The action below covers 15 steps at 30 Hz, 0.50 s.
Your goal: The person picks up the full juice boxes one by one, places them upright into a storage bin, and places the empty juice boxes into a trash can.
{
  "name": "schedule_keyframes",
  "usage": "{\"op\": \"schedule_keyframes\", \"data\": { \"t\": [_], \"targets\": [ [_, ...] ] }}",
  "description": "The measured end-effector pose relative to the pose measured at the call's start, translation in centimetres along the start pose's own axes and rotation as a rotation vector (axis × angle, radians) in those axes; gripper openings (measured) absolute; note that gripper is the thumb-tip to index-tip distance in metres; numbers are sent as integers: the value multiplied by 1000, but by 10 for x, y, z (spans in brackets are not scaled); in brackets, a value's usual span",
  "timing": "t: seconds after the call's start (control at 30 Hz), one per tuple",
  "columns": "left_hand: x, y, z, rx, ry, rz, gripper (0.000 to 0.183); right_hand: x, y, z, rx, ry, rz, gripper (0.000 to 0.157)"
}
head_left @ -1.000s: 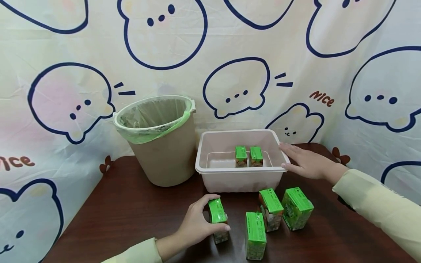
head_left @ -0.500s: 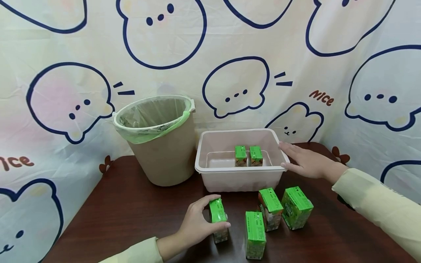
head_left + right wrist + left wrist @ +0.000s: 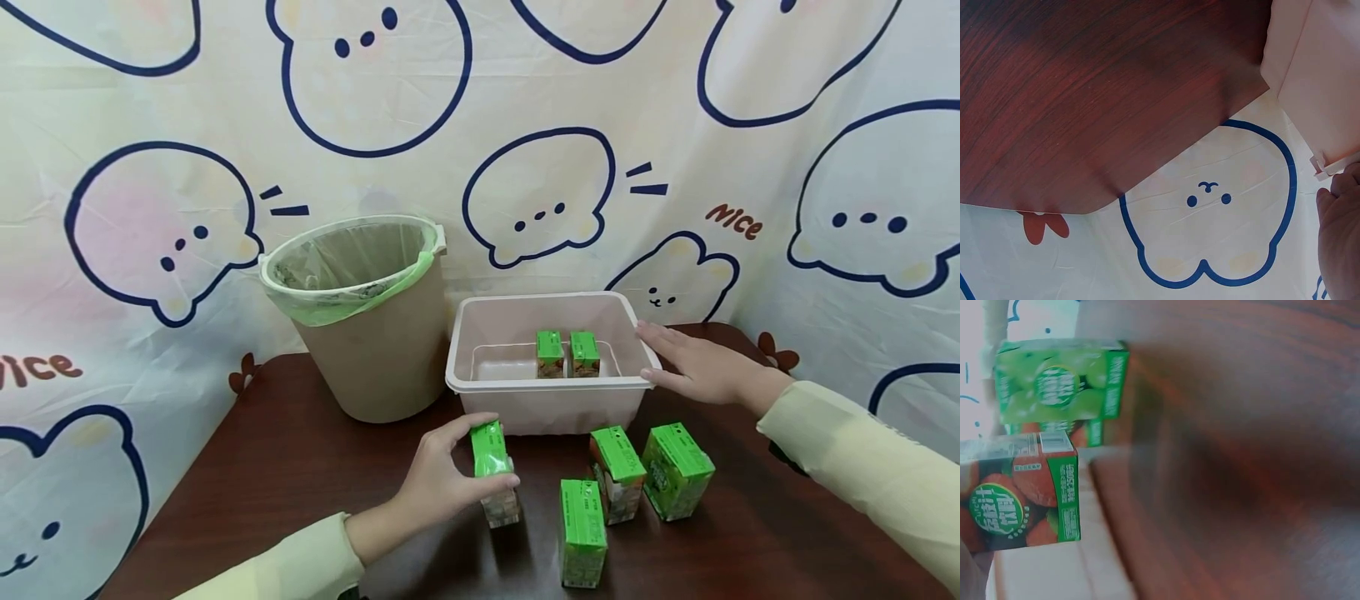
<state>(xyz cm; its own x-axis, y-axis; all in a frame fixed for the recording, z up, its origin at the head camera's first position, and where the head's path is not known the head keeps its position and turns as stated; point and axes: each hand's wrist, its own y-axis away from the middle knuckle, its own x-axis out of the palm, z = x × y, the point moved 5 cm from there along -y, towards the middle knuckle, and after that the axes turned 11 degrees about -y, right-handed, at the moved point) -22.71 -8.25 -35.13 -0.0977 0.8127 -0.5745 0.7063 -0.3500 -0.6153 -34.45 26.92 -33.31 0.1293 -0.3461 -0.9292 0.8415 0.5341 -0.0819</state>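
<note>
While a green-topped juice box [image 3: 491, 454] is pinched in the left hand [image 3: 431, 475], with the thumb set against its near side and the fingers against its far side, the right rim of a pale pink tub [image 3: 555, 410] is touched by the right hand [image 3: 701, 375]. The right fingers are laid nearly straight, and the thumb is spread apart from them. The pinched box is held in front of the tub's near wall, toward its near left corner; whether its base is touched by the table [image 3: 300, 483] cannot be told. Red fruit is shown on its side in the left wrist view.

Toward the table's near side, right of the pinched box, a near box [image 3: 582, 533], a middle box [image 3: 618, 475] and a right-hand box [image 3: 678, 471] are set upright, the last two just beside each other. Inside the tub, two small boxes [image 3: 550, 354] are placed side by side, slightly apart. Near the table's far edge, the tub is flanked on its left by a brown bin [image 3: 390, 350] lined with a green bag [image 3: 330, 312]. Behind that edge, a cartoon-printed cloth [image 3: 375, 92] is hung.
</note>
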Motion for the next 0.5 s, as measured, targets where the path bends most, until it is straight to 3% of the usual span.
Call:
{"op": "schedule_keyframes", "data": {
  "t": [0.3,0.5],
  "targets": [
    [-21,-28,-11,-91,93,41,62,-1,1,3,2,-3,0,82],
    [-34,-52,-21,-104,183,40,60,-1,1,3,-1,-9,-1,81]
  ]
}}
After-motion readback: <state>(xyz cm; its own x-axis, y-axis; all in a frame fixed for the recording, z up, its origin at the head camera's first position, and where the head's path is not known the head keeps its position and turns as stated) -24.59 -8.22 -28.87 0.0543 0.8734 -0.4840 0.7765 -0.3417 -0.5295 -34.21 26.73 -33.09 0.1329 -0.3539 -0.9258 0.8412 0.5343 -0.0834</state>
